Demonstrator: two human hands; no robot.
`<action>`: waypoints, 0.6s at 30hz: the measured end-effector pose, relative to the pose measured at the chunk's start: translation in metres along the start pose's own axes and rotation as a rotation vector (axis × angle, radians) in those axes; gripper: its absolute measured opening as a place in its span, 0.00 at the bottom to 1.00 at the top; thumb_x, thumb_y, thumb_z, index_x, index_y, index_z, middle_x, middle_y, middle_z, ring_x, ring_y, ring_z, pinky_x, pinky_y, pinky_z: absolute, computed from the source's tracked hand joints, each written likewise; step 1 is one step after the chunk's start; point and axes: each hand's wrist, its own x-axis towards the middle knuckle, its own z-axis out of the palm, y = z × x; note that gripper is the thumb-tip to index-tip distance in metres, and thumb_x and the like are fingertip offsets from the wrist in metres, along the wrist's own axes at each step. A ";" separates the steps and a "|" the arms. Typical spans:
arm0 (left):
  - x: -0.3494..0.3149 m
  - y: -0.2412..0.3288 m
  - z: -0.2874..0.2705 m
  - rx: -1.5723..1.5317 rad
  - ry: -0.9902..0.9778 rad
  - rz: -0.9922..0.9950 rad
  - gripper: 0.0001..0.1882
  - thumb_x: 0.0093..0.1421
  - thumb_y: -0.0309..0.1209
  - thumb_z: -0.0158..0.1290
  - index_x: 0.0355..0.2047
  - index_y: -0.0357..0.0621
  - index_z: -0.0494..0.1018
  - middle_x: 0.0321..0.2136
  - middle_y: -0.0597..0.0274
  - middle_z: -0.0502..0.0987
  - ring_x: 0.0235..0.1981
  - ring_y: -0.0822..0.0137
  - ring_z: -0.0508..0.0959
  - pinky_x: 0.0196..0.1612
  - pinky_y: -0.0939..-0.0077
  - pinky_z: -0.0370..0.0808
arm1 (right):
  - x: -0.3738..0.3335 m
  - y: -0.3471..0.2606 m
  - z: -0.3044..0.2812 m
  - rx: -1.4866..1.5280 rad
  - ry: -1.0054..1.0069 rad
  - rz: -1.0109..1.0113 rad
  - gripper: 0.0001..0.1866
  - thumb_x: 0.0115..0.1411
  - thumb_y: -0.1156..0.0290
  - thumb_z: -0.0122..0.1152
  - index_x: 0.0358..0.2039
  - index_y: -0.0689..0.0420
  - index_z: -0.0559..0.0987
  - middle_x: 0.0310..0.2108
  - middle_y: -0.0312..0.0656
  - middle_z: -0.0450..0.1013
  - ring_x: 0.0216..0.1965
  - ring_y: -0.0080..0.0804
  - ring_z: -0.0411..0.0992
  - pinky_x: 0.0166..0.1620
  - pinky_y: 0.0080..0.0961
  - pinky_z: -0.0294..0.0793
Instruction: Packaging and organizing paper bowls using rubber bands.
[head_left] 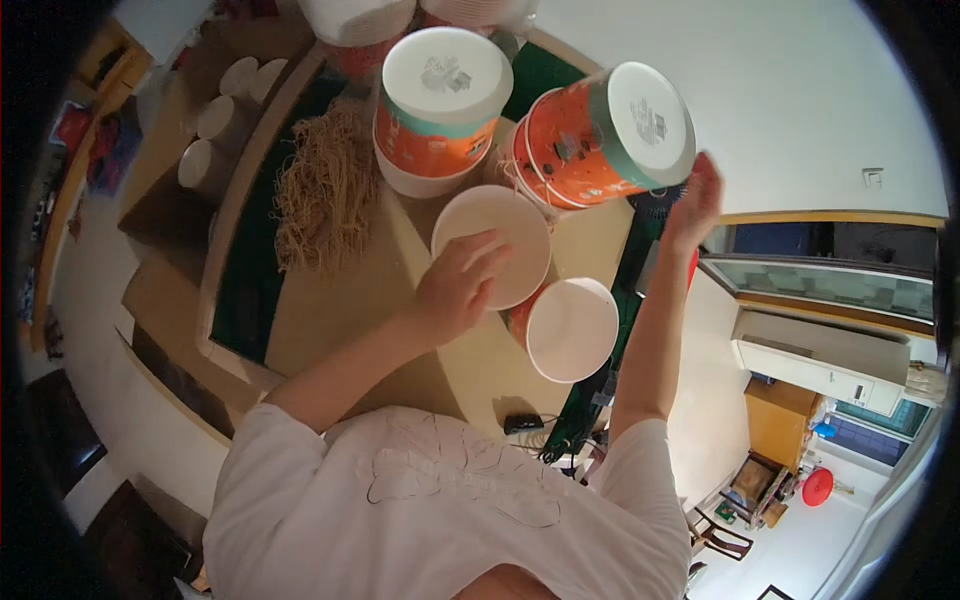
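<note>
My left hand [462, 285] reaches over a round paper tub [520, 268] with a pale inside. Its fingers stretch across the mouth, thumb apart near the rim; whether they press on it I cannot tell. Beside it leans another open white-lined tub [572, 330]. My right hand [697, 205] is raised at the right side of a tilted stack of orange paper tubs [575, 145], fingers extended along the stack's white base end. Contact there is unclear. Left of that stack stands another upside-down orange tub stack [437, 140]. A bundle of tan strings [325, 190] lies to the left.
More stacked tubs [358, 22] stand at the far edge of the table. Left of the table, a cardboard box [165, 215] holds several white cups [204, 165]. A black adapter [522, 423] with cables lies near my body. A cabinet [825, 355] stands farther right.
</note>
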 end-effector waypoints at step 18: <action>-0.076 -0.008 -0.015 0.508 -0.225 0.161 0.05 0.48 0.30 0.48 0.25 0.46 0.72 0.28 0.64 0.71 0.40 0.64 0.71 0.59 0.55 0.58 | -0.130 -0.166 0.015 -0.337 -0.820 -0.598 0.30 0.53 0.66 0.59 0.57 0.53 0.63 0.54 0.45 0.63 0.56 0.47 0.59 0.59 0.51 0.52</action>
